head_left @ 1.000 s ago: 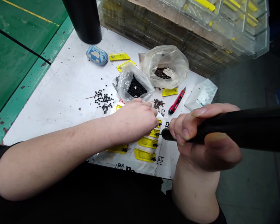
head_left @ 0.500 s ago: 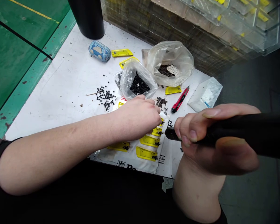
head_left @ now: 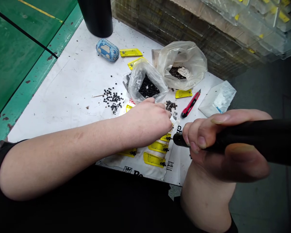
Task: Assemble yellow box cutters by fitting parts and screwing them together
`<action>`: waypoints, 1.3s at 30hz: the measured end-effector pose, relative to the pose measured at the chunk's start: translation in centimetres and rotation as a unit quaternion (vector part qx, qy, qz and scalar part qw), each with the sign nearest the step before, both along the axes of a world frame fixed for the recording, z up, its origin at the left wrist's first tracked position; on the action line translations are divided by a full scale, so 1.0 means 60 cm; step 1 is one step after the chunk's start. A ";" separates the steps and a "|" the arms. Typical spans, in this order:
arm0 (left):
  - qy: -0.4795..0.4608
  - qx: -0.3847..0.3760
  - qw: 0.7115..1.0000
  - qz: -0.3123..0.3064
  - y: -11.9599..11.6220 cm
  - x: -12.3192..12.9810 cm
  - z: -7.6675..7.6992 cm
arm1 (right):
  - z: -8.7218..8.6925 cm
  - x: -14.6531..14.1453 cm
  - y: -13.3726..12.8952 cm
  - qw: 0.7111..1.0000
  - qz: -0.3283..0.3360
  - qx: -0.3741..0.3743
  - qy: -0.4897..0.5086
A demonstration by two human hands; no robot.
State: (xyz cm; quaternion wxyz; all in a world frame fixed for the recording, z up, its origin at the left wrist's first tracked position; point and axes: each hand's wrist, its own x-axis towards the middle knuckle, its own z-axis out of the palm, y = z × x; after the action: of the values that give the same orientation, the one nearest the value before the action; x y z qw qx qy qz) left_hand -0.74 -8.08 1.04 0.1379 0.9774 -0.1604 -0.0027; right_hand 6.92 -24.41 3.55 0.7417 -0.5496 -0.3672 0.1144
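My right hand (head_left: 223,142) is wrapped around a black electric screwdriver (head_left: 247,139), whose tip sits at a small yellow plastic part (head_left: 165,138). My left hand (head_left: 146,124) has its fingers bunched over that part, close to the tip, and hides most of it. Below lie further yellow parts (head_left: 155,160), each with small black fittings at one end, on a white printed sheet (head_left: 145,173). A small heap of dark fittings (head_left: 171,105) lies just past my left fingertips.
On the white bench (head_left: 63,97) are plastic bags of black parts (head_left: 147,87) (head_left: 181,66), loose black beads (head_left: 113,98), a red utility knife (head_left: 190,104), a blue case (head_left: 107,50) and a black flask (head_left: 95,16). Clear bins (head_left: 257,16) stack behind.
The whole scene has shifted slightly right and up in view. Both hands stay together at the yellow part, with the screwdriver tip still against it.
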 end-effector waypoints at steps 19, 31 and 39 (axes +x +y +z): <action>0.007 0.000 1.000 0.006 0.000 0.000 -0.005 | -0.003 -0.005 -0.009 0.999 -0.042 -0.014 0.015; 0.020 -0.003 1.000 0.010 0.001 0.003 -0.002 | -0.006 -0.005 -0.014 0.998 -0.056 -0.041 0.010; 0.019 -0.001 1.000 0.012 -0.001 0.003 -0.004 | 0.003 -0.001 -0.022 0.999 -0.030 -0.027 0.011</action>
State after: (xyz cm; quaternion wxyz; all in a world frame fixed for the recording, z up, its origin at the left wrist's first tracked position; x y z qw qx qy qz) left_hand -0.59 -8.11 0.78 0.1420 0.9788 -0.1463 -0.0195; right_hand 6.84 -25.71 3.72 0.7338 -0.5788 -0.3390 0.1075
